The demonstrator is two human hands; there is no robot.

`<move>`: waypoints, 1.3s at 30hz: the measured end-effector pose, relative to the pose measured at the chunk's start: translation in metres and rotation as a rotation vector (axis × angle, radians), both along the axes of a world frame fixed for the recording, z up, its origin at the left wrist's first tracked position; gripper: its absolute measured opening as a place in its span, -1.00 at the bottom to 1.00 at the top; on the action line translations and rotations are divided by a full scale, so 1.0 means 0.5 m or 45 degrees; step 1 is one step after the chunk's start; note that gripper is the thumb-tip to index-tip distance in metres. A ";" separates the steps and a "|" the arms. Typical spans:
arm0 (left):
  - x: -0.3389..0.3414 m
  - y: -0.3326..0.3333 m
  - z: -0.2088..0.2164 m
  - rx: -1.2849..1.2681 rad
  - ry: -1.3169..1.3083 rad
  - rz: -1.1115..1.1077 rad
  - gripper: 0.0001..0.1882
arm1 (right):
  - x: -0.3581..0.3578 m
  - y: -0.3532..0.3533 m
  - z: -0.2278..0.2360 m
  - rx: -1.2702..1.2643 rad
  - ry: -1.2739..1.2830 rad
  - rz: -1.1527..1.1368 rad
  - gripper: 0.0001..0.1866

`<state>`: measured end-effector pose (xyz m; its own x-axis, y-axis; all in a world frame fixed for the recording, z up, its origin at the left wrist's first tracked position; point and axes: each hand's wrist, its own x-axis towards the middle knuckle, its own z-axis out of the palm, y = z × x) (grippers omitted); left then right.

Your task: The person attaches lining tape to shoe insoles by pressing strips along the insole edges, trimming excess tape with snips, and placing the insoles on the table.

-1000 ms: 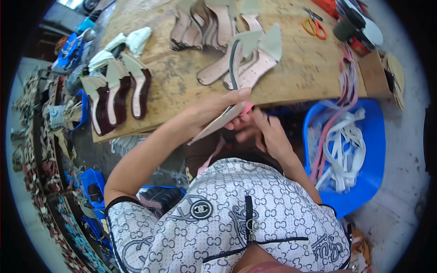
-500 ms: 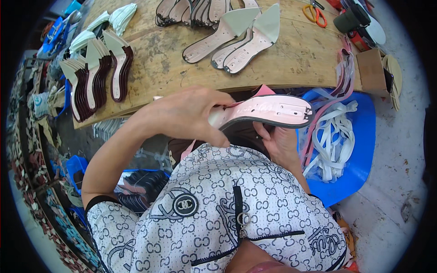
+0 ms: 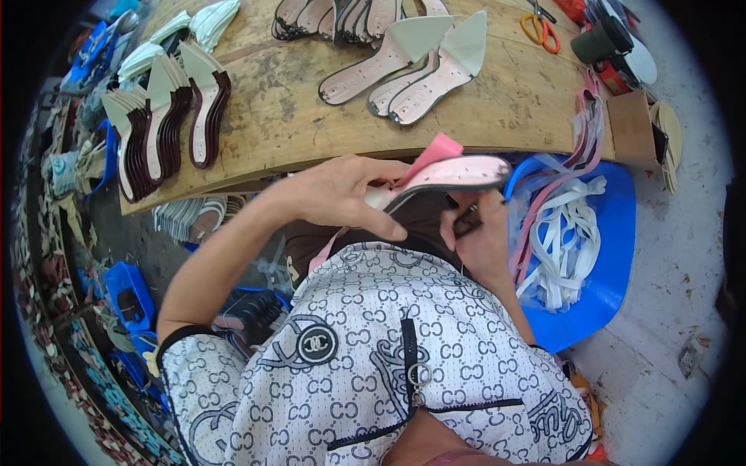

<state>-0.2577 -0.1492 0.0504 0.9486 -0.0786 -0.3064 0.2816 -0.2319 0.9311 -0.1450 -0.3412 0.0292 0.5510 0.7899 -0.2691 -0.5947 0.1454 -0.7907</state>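
Observation:
My left hand [image 3: 338, 190] grips one end of a pink shoe insole [image 3: 458, 172] with a dark edge, thumb below and fingers above. A pink strap [image 3: 435, 151] sticks up beside the insole. Below its rounded far end is my right hand [image 3: 488, 241], fingers curled inward. Something dark shows between those fingers, too unclear to name; whether the hand touches the insole I cannot tell. A longer pink piece [image 3: 325, 252] hangs under my left hand over dark cloth on my lap.
On the wooden table [image 3: 272, 109] lie pink insoles [image 3: 423, 85], stacked dark-edged insoles [image 3: 163, 124], white bundles [image 3: 214, 25] and orange-handled scissors [image 3: 542, 33]. A blue tub [image 3: 610, 264] to the right holds white straps [image 3: 567, 241]. Pink straps [image 3: 590, 116] drape over the table's edge.
The insole has tilted, so its top shows less, and its rounded end has moved left. More of the pink strap stands up. My right hand's fingers have curled under that end.

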 end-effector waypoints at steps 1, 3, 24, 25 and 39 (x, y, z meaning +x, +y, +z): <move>0.000 -0.002 -0.012 0.003 -0.003 -0.010 -0.34 | 0.000 0.007 -0.032 0.030 -0.063 0.016 -0.72; 0.009 -0.023 -0.024 0.203 0.444 0.142 -0.32 | -0.006 0.040 -0.042 -0.241 -0.326 -0.027 -0.73; -0.028 -0.092 -0.072 -0.651 0.169 0.596 -0.43 | 0.055 0.057 -0.036 -0.247 -0.100 -0.078 -0.79; -0.025 -0.097 -0.101 -0.610 0.084 0.638 -0.44 | 0.047 0.058 -0.030 -0.249 -0.132 -0.097 -0.76; -0.014 -0.031 -0.134 0.001 0.031 0.113 -0.58 | 0.080 0.090 -0.112 0.347 0.369 -0.162 -0.72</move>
<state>-0.2647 -0.1650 -0.0169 0.9440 0.0055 -0.3299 0.3239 -0.2060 0.9234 -0.1049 -0.2964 -0.0268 0.5813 0.7839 -0.2182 -0.7506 0.4130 -0.5159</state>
